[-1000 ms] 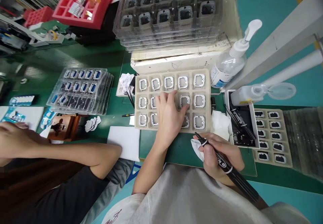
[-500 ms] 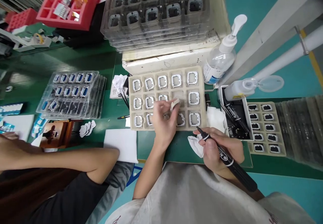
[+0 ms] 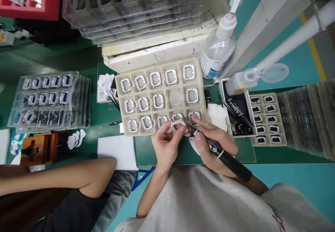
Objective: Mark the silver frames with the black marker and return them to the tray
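Observation:
Between the thumb and fingers of my left hand is a small silver square frame, like a watch case, tilted over the front edge of the beige tray. My right hand is closed round a black marker pen, cap on its back end. Its dark tip touches or nearly touches the right side of the frame; which, I cannot tell. More such frames sit in the tray's pockets, and one pocket in the middle row holds none. A white cloth lies partly hidden under my right hand.
Stacked clear trays stand on a white box behind. A pump bottle and a black-lined box with markers are at right. At left are more clear trays and a co-worker's arm by a white pad.
My left hand has brought the frame from above the tray's middle row down to its front edge. My right hand has moved left, bringing the marker tip to it. The view has shifted.

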### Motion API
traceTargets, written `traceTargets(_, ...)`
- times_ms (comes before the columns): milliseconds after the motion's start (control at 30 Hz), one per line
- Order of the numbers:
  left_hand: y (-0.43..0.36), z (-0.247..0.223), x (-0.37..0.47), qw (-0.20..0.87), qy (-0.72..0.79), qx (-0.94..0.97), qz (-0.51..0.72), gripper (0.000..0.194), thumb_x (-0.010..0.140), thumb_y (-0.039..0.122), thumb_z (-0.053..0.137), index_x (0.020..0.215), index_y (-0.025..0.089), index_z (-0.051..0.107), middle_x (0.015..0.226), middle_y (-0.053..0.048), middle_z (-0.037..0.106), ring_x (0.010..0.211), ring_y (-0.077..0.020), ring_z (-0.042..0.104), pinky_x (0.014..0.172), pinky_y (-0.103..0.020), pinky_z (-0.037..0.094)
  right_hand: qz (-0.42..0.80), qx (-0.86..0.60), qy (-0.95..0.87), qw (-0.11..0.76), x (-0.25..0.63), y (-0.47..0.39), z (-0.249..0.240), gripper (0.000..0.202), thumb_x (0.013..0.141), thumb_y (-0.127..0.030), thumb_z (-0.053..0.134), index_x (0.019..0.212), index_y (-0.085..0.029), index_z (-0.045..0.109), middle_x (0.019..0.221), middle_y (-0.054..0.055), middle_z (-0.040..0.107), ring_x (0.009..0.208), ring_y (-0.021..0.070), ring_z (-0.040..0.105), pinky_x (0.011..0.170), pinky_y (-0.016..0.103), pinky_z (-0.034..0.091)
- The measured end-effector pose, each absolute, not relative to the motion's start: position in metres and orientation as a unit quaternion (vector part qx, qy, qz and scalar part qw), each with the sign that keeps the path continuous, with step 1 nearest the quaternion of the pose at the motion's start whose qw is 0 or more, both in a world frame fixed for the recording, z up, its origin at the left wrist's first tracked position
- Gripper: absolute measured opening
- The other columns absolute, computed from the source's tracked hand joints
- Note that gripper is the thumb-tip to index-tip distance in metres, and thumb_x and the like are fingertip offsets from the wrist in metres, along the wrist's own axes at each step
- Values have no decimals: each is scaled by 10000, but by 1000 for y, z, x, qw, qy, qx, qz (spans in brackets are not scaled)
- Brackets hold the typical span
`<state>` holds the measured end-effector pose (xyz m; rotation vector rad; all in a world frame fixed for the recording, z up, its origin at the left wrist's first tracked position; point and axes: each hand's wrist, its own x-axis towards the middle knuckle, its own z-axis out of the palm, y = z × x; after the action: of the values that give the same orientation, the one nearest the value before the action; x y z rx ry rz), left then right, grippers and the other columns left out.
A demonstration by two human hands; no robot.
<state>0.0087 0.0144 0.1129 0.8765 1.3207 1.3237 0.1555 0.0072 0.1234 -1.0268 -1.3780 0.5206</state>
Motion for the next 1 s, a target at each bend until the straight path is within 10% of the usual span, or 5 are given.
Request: traceTargets(1000,9,102,7,421,570,477,520,288,975,457,922,934,175,882,746,-29,822,642,-143,715,635,-209,595,204,-458,-650,572,154,6,119,279,1049,-38,793,1235,-243,755,1082,42,879,1135,289,895,969,371,806)
